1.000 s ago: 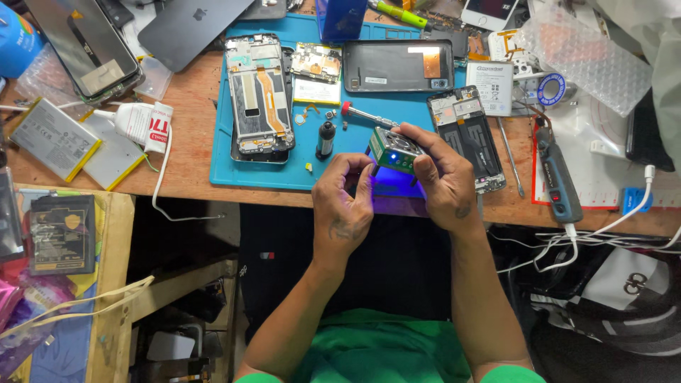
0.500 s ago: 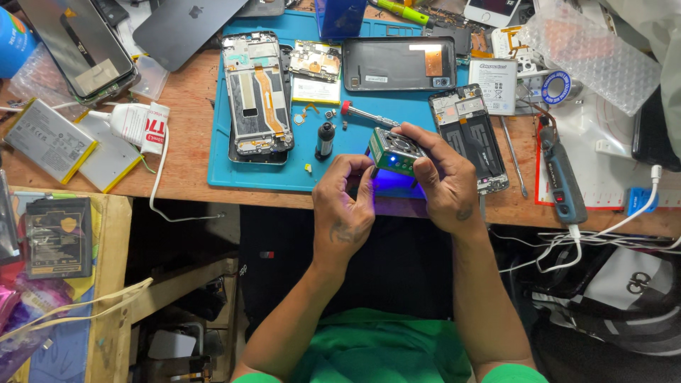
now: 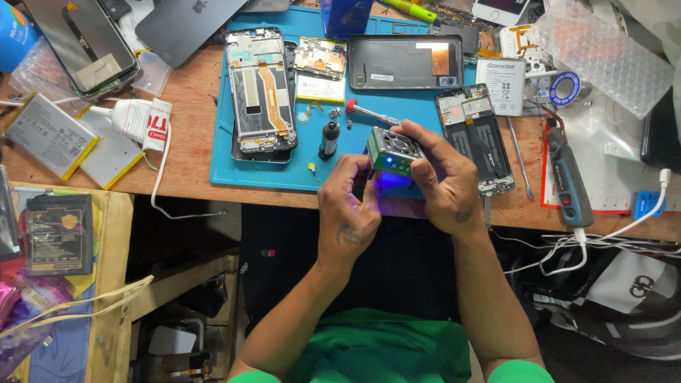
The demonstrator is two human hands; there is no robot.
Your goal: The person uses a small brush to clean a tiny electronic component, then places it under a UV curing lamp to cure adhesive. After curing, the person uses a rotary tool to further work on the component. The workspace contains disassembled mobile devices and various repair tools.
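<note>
A: Where's the lamp unit rel. to the blue mat (image 3: 284, 170)?

B: The small green box lamp (image 3: 394, 150) is held just above the mat's near edge, at its right half. It throws a violet glow down into the gap between both hands.

A: Which hand has it?

B: The right hand (image 3: 443, 181). Its fingers (image 3: 418, 135) are curled over the lamp's top and far side, gripping it. The lamp's long axis runs roughly left-right, tilted a bit (fan grille facing up).

A: And the left?

B: The left hand (image 3: 351, 209) sits just beside it, nearer the mat's middle. Its fingers are pinched together under the glow, touching the lamp's near-left corner; can't tell if they hold a small part.

A: Anything close by?

B: A red-capped screwdriver (image 3: 370, 112) lies on the mat just beyond the lamp.
</note>
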